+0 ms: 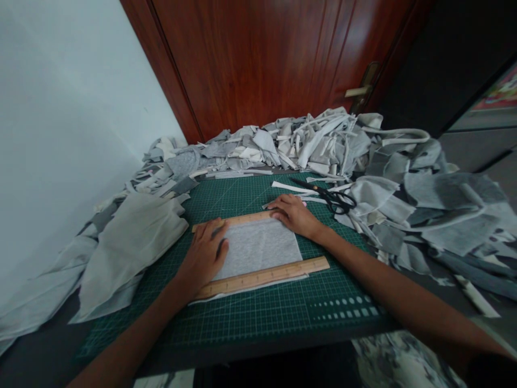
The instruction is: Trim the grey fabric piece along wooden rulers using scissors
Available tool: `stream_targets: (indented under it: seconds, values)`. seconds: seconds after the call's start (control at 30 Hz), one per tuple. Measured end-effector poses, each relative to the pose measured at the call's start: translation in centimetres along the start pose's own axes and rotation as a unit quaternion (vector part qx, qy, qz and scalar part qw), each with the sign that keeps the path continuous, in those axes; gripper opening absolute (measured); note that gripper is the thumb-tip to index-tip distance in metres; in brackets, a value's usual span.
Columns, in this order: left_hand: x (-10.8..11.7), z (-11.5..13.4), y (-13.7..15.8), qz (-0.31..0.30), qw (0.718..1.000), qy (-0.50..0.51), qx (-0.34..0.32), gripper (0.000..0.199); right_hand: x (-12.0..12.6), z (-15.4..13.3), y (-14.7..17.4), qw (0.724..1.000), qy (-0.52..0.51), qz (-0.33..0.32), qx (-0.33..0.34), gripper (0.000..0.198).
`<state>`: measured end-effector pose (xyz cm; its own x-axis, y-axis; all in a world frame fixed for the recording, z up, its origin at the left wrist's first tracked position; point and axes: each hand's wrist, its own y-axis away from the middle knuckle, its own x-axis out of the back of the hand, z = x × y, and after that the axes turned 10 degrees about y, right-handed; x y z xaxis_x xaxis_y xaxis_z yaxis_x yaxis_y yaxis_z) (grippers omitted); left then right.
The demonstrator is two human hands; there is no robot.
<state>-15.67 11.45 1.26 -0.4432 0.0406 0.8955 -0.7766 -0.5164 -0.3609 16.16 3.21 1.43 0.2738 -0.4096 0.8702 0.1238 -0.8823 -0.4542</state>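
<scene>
A grey piece of fabric (258, 245) lies flat on a green cutting mat (250, 318). One wooden ruler (246, 218) runs across its far edge, and a second wooden ruler (266, 276) lies along its near edge with a pale fabric edge showing beneath. My left hand (205, 250) rests with fingers spread over the left end of the far ruler, its thumb on the fabric. At that ruler's right end, my right hand (294, 214) has bent fingers and thumb around it. Something small and pink peeks out beside the right hand, too hidden to name.
Black-handled scissors (329, 196) lie beyond my right hand, among pale strips. Heaped grey and white fabric scraps (323, 140) line the back and right. A larger pale cloth (133, 242) lies at left. Behind stand a white wall (72, 97) and a wooden door (258, 59).
</scene>
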Motion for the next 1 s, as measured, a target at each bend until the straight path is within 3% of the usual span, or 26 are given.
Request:
stream_targets:
  seconds: [0.1, 0.27, 0.63, 0.8, 0.87, 1.0]
  values:
    - [-0.1, -0.1, 0.0, 0.001, 1.0, -0.002, 0.002, 0.047, 2.2, 1.4, 0.9, 0.999, 0.052, -0.001, 0.0, 0.029]
    - [0.0, 0.0, 0.0, -0.007, 1.0, -0.003, -0.002, 0.048, 4.6, 4.8, 3.4, 0.991, 0.117, -0.044, -0.049, 0.02]
    - [0.1, 0.2, -0.3, 0.008, 1.0, 0.008, 0.009, 0.047, 4.9, 6.1, 3.8, 0.992, 0.095, -0.062, -0.052, 0.019]
    - [0.1, 0.2, -0.1, 0.006, 1.0, 0.008, 0.009, 0.048, 5.8, 6.4, 3.7, 0.978, 0.127, -0.111, -0.123, 0.022]
    - [0.1, 0.1, -0.1, 0.003, 1.0, 0.003, 0.008, 0.048, 6.0, 6.0, 3.0, 0.979, 0.131, -0.094, -0.122, 0.022]
    - [0.1, 0.0, -0.2, 0.009, 1.0, 0.0, 0.004, 0.047, 6.0, 5.3, -0.2, 0.994, 0.09, -0.022, -0.06, 0.029]
